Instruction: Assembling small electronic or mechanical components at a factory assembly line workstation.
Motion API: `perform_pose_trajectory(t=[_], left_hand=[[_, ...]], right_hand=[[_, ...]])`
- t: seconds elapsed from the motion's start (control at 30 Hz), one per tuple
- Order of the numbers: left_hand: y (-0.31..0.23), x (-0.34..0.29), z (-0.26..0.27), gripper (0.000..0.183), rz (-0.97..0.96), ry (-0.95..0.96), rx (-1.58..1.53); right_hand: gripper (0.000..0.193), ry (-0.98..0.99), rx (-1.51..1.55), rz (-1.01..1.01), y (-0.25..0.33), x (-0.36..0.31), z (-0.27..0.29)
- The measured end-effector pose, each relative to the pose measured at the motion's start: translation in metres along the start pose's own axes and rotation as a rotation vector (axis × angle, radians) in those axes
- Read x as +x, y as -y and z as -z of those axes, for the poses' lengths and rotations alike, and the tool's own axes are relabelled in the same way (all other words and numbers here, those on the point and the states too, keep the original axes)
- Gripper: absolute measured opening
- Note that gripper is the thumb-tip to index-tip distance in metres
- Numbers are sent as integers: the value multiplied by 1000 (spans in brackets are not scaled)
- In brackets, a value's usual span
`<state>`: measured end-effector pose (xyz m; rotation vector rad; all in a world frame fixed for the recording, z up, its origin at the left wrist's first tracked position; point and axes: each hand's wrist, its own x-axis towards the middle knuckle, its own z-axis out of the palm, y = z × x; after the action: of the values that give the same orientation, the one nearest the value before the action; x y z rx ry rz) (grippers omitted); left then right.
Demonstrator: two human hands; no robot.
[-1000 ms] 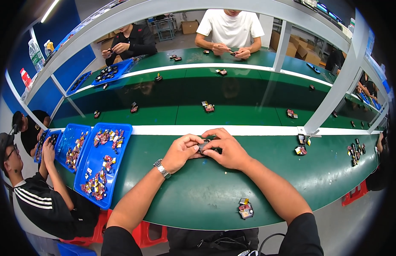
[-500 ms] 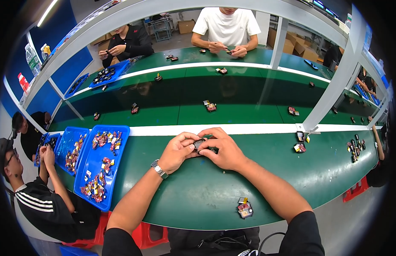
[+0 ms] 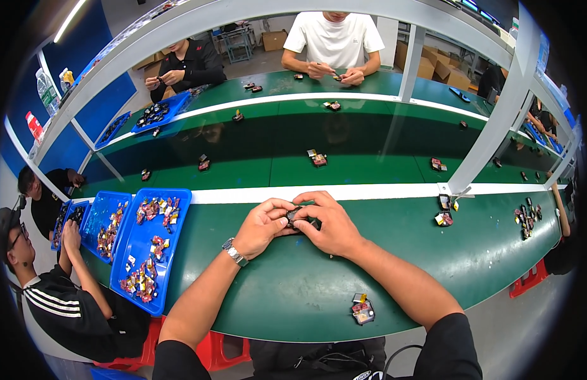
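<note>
Both my hands meet over the green bench, near the white rail, around a small black plastic casing (image 3: 293, 216). My left hand (image 3: 262, 227), with a metal watch at the wrist, grips the casing's left side between thumb and fingers. From the right, my right hand (image 3: 331, 227) closes on it too, its thumb pressed to the casing's front. Fingers cover most of the piece, so its inside is hidden. Closer to the bench's front edge lies an opened small device (image 3: 363, 309) with a reddish board and a yellow tab. Another such unit (image 3: 443, 219) rests by the rail's right part.
Blue trays (image 3: 165, 244) of reddish boards stand at my left, beside a seated co-worker (image 3: 56, 278). Beyond the white rail (image 3: 243, 195), a green conveyor (image 3: 255, 139) carries scattered units. A grey post (image 3: 496, 107) rises at right. A black cluster of parts (image 3: 527, 218) lies far right.
The units on the conveyor have shifted slightly to the right. My hands keep hold of the casing with only a small shift of the fingers.
</note>
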<state>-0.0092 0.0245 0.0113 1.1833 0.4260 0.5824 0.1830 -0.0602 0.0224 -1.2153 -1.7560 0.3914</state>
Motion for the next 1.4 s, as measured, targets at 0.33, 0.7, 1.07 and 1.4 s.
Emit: perform_pose_trajectory(t=[0.33, 0.7, 1.07, 1.4], left_hand=[[-1, 1, -1, 25, -6, -14, 17], [0, 0, -1, 27, -5, -12, 47], [1, 0, -1, 25, -22, -32, 50], [1, 0, -4, 25, -18, -73, 100]], right_hand=[[12, 6, -3, -33, 0, 0, -1], [14, -2, -7, -34, 2, -2, -4], [15, -58, 17, -81, -3, -3, -15], [12, -77, 48, -106, 1, -4, -14]])
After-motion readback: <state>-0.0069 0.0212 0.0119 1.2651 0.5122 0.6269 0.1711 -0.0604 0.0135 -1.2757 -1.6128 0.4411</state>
